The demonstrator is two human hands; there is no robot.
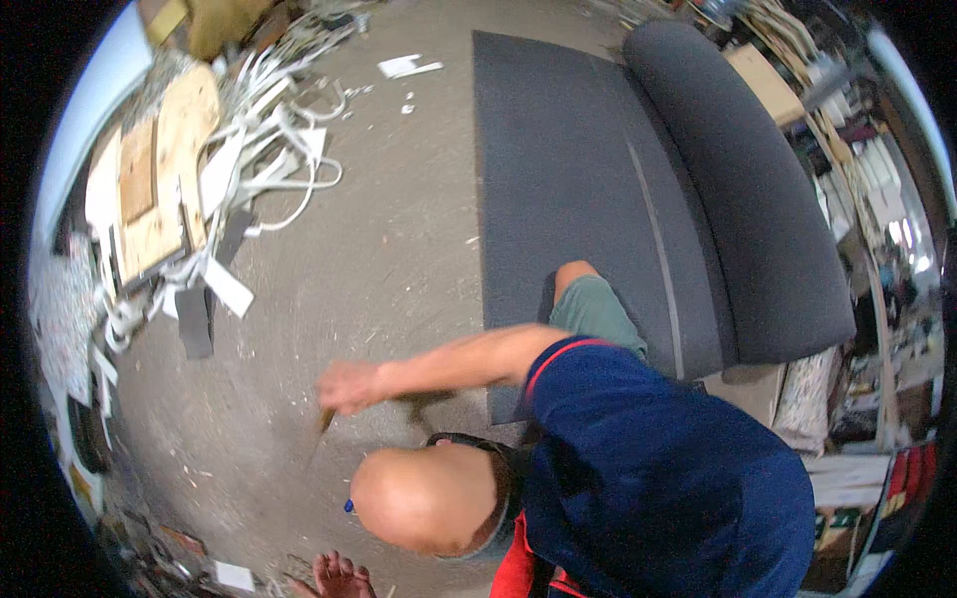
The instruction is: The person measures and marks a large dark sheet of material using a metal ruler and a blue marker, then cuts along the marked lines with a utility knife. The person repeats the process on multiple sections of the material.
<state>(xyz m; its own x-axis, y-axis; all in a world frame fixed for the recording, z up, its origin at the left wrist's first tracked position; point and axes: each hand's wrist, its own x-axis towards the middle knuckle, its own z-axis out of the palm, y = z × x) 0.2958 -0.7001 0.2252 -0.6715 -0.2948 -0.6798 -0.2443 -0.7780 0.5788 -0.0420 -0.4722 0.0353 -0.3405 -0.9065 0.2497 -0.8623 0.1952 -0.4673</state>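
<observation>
At the lower edge, left of the middle, the fingers of a hand (339, 574) show, apparently my left hand. Its fingers are apart and I see nothing in them; the wrist is out of view. My right hand does not show. Close by, a co-worker (678, 468) in a navy shirt and green shorts bends over, head toward my hand. The co-worker's outstretched hand (351, 387) grips a thin brownish object (324, 423), too blurred to name. Beside the co-worker lies a dark grey upholstered panel (558, 159) with a long padded cushion (738, 189) along its right side.
White strips and scraps (279, 149) are heaped at the far left, near wooden boards (140, 209). A dark grey scrap (194, 321) lies by them on the concrete floor (399, 219). Cluttered shelving (877, 279) runs along the right. A white piece (234, 575) lies at the lower left.
</observation>
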